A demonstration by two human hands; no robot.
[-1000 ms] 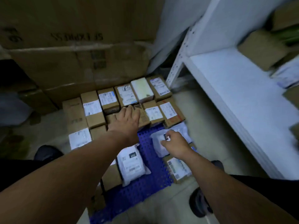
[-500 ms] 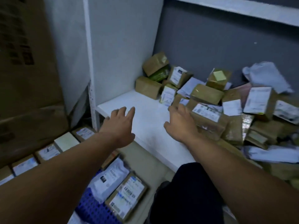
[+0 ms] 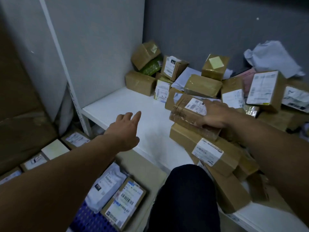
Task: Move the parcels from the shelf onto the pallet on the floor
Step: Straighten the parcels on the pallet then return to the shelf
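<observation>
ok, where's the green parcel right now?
Head view, upper centre: the green parcel sits at the back left corner of the shelf, wedged under a tilted brown box and behind a flat brown box.

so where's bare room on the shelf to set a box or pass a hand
The bare patch is the front-left of the white shelf, bordered by the side panel, the plain brown box at the back and the taped parcel the right hand holds; the left hand hovers there. Right and rear are piled with parcels.
</observation>
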